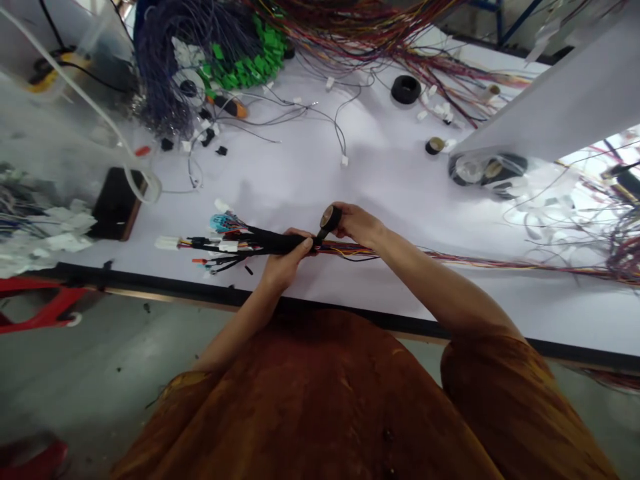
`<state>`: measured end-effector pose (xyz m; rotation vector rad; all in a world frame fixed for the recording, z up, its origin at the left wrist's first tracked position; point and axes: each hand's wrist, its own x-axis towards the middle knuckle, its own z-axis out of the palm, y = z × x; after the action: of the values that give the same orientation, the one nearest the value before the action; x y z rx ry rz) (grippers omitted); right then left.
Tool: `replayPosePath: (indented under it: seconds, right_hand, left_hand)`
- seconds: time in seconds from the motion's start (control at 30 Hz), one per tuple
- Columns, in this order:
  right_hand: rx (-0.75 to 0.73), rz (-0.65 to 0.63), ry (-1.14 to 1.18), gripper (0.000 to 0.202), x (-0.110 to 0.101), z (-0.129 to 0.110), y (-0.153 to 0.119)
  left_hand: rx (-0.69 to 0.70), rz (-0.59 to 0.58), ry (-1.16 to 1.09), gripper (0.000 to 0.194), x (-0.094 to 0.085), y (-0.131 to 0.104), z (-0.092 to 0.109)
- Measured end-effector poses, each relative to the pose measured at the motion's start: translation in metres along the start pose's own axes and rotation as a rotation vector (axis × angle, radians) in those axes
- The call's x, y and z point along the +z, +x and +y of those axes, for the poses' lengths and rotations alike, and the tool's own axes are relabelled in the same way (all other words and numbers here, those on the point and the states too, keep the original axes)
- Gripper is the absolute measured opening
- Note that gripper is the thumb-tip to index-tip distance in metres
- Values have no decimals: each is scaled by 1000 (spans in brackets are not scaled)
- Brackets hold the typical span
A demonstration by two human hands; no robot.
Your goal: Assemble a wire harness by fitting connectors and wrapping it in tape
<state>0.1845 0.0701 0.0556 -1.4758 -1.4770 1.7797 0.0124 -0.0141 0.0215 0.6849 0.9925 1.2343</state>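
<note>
A wire harness [273, 241] lies along the front of the white table, its left part wrapped in black tape. Its left end fans into branches with white, black and blue connectors [220, 223]. My left hand [287, 263] is closed around the wrapped part, thumb on top near where the wrapping ends. My right hand [357, 225] grips a roll of black tape [329, 219] just above the harness. A short strip of tape runs from the roll down to the bundle beside my left thumb. Right of there, bare red and yellow wires [450, 257] stretch toward the table's right side.
Bundled blue wires with green connectors [250, 60] and loose red wires [350, 27] lie at the back. Tape rolls [406, 89] stand at the back right, near a slanted white post [550, 93]. A dark, flat object [119, 203] and white connectors [55, 230] lie left.
</note>
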Motion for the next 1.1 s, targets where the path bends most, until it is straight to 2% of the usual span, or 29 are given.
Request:
replayPosePath:
  seconds: [0.13, 0.27, 0.33, 0.4, 0.53, 0.63, 0.73, 0.83, 0.9, 1.0, 1.07, 1.1]
  right_hand:
    - [-240, 159, 0, 9, 15, -3, -26]
    - [-463, 353, -375, 9, 45, 17, -71]
    - [-542, 378, -538, 16, 58, 32, -84]
    - [-600, 333, -663, 21, 64, 43, -90]
    - [-584, 279, -885, 21, 61, 43, -90]
    - [-483, 411, -967, 24, 59, 33, -82]
    - [-369, 507, -898, 48, 64, 27, -67]
    - [-160, 378, -739, 71, 60, 22, -54]
    - [-53, 157, -527, 73, 47, 18, -51]
    - [18, -212, -13, 52, 21, 14, -49]
    - [49, -310, 266, 36, 11, 15, -46]
    - [64, -307, 338, 29, 9, 17, -43]
  left_hand:
    - [-21, 26, 12, 31, 1, 5, -1]
    - [42, -7, 125, 29, -1, 8, 2]
    - [101, -23, 247, 25, -4, 8, 4]
    - [165, -13, 363, 22, -5, 7, 5]
    - [228, -12, 483, 19, -2, -1, 13]
    - [220, -31, 541, 18, 4, -11, 23]
    - [245, -35, 557, 15, 6, -17, 27]
    - [239, -38, 540, 12, 2, -19, 20]
    - [191, -93, 457, 13, -3, -17, 12]
    - [154, -185, 294, 16, -8, -13, 4]
    - [176, -206, 254, 17, -9, -11, 3]
    - [186, -211, 258, 17, -8, -11, 4]
